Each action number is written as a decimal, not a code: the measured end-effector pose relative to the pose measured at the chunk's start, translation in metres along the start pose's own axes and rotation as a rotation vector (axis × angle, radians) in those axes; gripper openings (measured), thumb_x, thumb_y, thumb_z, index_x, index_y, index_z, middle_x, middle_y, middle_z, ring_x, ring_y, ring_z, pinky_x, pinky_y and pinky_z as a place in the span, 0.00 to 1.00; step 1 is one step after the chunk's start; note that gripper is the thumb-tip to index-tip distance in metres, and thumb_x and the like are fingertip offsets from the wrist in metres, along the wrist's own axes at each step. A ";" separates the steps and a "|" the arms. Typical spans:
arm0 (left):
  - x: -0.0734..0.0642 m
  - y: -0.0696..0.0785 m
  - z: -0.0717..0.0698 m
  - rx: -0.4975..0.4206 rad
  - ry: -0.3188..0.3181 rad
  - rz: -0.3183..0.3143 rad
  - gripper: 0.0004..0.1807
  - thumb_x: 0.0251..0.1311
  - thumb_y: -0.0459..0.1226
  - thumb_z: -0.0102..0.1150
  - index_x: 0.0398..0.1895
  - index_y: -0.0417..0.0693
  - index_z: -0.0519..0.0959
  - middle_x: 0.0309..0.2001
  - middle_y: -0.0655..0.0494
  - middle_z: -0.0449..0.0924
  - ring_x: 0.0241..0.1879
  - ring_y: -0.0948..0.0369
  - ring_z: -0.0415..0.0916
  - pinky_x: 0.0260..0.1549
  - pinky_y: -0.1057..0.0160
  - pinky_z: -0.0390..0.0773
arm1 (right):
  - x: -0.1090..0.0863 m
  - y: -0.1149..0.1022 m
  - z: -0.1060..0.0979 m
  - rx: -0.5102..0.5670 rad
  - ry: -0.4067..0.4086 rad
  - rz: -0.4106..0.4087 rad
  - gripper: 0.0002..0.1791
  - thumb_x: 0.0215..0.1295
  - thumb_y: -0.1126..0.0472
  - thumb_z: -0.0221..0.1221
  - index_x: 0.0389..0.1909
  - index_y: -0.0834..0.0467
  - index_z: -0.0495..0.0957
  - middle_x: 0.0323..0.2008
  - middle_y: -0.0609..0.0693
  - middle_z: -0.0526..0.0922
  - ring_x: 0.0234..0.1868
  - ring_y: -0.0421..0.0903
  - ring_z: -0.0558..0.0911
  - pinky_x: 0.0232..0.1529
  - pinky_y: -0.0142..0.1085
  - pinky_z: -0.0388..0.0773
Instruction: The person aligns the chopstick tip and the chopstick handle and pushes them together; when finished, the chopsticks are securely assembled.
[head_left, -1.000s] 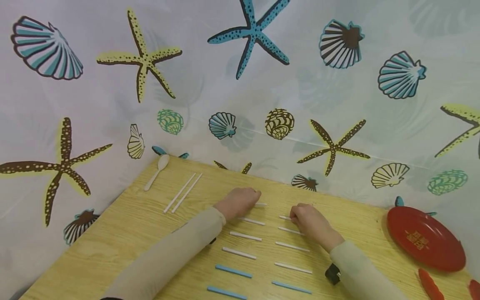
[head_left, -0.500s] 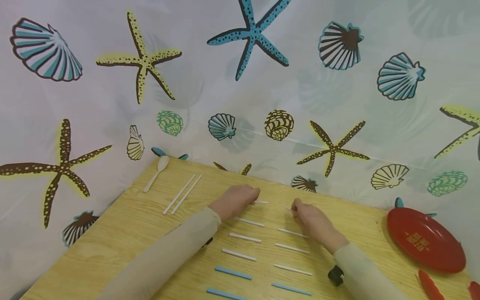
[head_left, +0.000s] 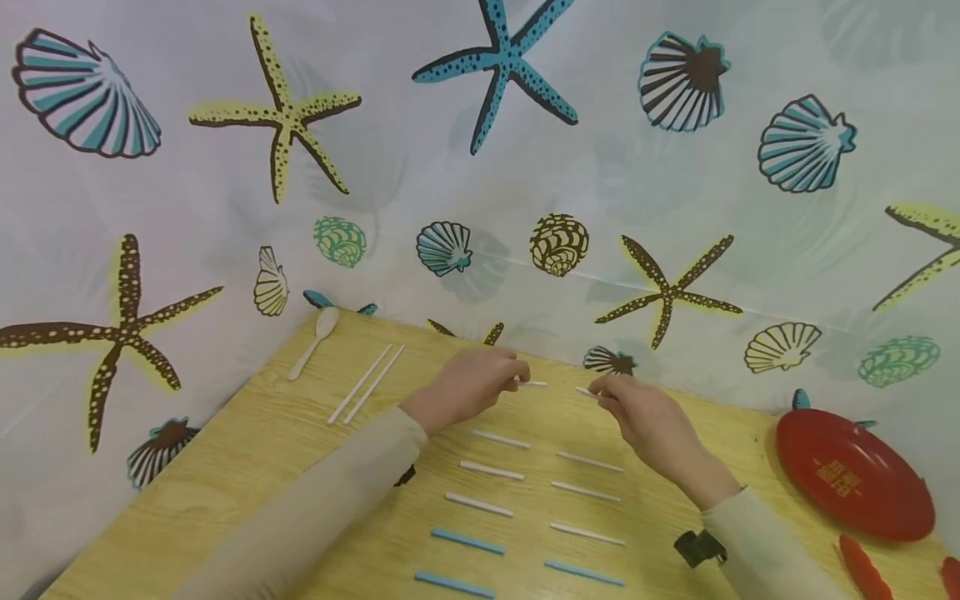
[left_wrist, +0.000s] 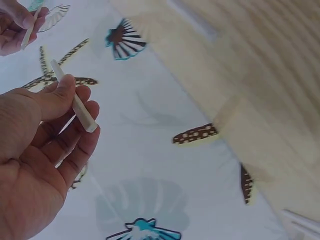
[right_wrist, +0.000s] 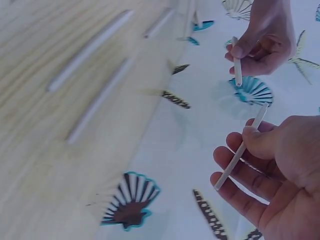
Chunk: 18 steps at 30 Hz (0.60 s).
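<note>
Moved farther off since the earlier frame: left stick [left_wrist: 82, 108], right stick [right_wrist: 233, 164]

Pinched near far edge of table [head_left: 225, 467] — one in left hand [head_left: 467, 385], one in right hand [head_left: 654, 421]. Probably light, stiff, snappable; best taken mid-length, gently.

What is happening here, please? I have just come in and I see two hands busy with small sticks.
A person's left hand pinches a short white stick, and the right hand pinches a second white stick; both are held up off the wooden table. More short white sticks lie there in two columns, with blue sticks at the near end. Two longer sticks and a spoon lie to the left, a red plate to the right.
</note>
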<state>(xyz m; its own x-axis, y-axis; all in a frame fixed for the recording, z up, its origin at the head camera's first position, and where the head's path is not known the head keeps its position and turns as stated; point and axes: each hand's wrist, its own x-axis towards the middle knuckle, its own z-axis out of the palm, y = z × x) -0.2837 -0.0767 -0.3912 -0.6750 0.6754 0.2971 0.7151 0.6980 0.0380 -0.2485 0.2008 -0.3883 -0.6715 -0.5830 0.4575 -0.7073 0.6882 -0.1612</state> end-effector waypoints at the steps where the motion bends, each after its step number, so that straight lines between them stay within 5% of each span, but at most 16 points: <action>1: 0.000 0.003 -0.005 -0.001 0.018 0.010 0.08 0.66 0.32 0.62 0.46 0.51 0.83 0.40 0.58 0.81 0.37 0.62 0.80 0.33 0.65 0.80 | 0.001 -0.002 -0.004 0.002 0.013 -0.013 0.08 0.68 0.69 0.60 0.46 0.57 0.79 0.36 0.49 0.83 0.25 0.41 0.76 0.26 0.38 0.75; 7: 0.000 0.016 -0.028 -0.004 0.083 0.047 0.08 0.67 0.34 0.62 0.46 0.52 0.82 0.37 0.58 0.78 0.34 0.64 0.79 0.27 0.67 0.78 | 0.006 -0.010 -0.016 -0.010 0.035 -0.065 0.08 0.69 0.67 0.60 0.46 0.54 0.78 0.35 0.46 0.82 0.24 0.41 0.75 0.24 0.37 0.74; 18: 0.000 0.027 -0.039 -0.051 0.111 0.072 0.07 0.67 0.35 0.62 0.46 0.53 0.82 0.34 0.60 0.75 0.32 0.65 0.77 0.24 0.70 0.74 | 0.009 -0.014 -0.023 -0.021 0.020 -0.088 0.09 0.69 0.67 0.60 0.48 0.54 0.78 0.39 0.46 0.84 0.26 0.42 0.78 0.26 0.37 0.76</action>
<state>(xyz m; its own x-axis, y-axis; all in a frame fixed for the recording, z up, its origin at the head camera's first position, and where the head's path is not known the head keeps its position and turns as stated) -0.2574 -0.0678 -0.3532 -0.5993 0.6909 0.4044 0.7712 0.6338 0.0600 -0.2402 0.1956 -0.3620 -0.6025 -0.6330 0.4862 -0.7584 0.6438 -0.1016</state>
